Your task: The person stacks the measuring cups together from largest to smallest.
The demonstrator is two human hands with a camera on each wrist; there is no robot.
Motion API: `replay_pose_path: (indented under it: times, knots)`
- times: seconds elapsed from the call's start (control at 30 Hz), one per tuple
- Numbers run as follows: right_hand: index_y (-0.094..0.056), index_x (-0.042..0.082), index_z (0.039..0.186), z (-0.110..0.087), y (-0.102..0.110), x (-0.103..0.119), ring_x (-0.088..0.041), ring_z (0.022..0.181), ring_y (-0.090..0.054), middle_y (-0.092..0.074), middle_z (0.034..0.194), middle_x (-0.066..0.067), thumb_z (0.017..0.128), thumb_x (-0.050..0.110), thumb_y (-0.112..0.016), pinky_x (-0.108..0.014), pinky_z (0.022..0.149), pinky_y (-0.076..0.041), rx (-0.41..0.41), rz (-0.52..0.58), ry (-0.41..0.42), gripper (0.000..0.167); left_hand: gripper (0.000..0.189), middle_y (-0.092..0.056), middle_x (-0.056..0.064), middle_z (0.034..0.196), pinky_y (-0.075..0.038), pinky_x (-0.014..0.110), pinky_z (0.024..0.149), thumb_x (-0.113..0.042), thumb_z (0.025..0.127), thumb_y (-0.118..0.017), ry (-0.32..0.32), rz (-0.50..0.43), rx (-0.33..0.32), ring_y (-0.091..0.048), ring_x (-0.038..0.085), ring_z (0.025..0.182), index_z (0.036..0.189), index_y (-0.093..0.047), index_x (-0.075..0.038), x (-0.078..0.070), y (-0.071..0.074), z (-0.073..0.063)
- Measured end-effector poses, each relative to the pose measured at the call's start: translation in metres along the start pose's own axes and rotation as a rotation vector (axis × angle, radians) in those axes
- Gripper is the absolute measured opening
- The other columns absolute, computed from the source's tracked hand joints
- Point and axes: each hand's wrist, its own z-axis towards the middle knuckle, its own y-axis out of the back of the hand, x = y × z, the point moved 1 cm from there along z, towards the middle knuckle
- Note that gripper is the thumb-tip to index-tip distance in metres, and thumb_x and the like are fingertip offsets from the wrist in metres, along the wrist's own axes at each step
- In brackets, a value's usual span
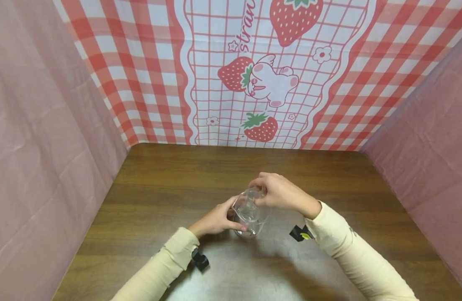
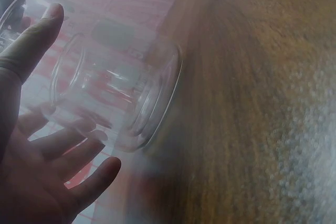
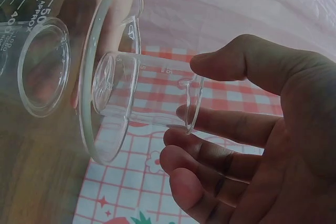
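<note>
A large clear glass beaker with white printed graduations stands on the wooden table. My left hand grips its side, thumb and fingers on either side of the wall, as the left wrist view also shows. Inside it sits another clear glass beaker, whose round rim shows through the wall in the right wrist view. Above, my right hand pinches a small graduated beaker near its rim between thumb and fingers. That small beaker's base reaches just inside the large beaker's mouth.
The brown wooden tabletop spreads around both hands. A strawberry-patterned red and white cloth hangs at the back, with pink curtains at the sides. Black wrist devices are strapped at both cream sleeves.
</note>
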Motion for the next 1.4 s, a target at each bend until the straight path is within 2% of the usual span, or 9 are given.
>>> replay_pose_path:
  times: [0.43,0.9,1.4]
  knots:
    - [-0.073,0.006,0.106,-0.001,-0.008,-0.002,-0.006,0.066,-0.050,-0.062,0.081,-0.002,0.071,0.014,-0.077,-0.019,0.057,-0.044,0.035,0.000,-0.009,0.036,0.086,-0.050,0.012,0.146,-0.049,0.045,0.105,-0.024,0.076,-0.084,-0.004,-0.005,0.011,-0.054,0.031,0.127,0.148,-0.037,-0.013,0.002,0.000,0.000]
    - [-0.074,0.008,0.105,0.000,-0.022,0.001,-0.007,0.062,-0.043,-0.055,0.075,0.000,0.068,0.014,-0.076,-0.019,0.052,-0.037,0.085,-0.032,-0.012,0.038,0.091,-0.050,0.014,0.145,-0.049,0.046,0.104,-0.024,0.077,-0.084,0.007,0.007,0.010,-0.057,0.032,0.124,0.151,-0.032,-0.011,0.000,0.001,-0.001]
    - [-0.074,0.013,0.107,0.000,-0.033,0.002,-0.007,0.065,-0.047,-0.061,0.081,-0.001,0.066,0.017,-0.078,-0.021,0.055,-0.042,0.079,-0.119,0.038,0.041,0.093,-0.054,0.014,0.142,-0.048,0.045,0.105,-0.024,0.076,-0.084,-0.016,0.003,0.007,-0.056,0.030,0.126,0.151,-0.031,-0.012,0.001,0.001,-0.001]
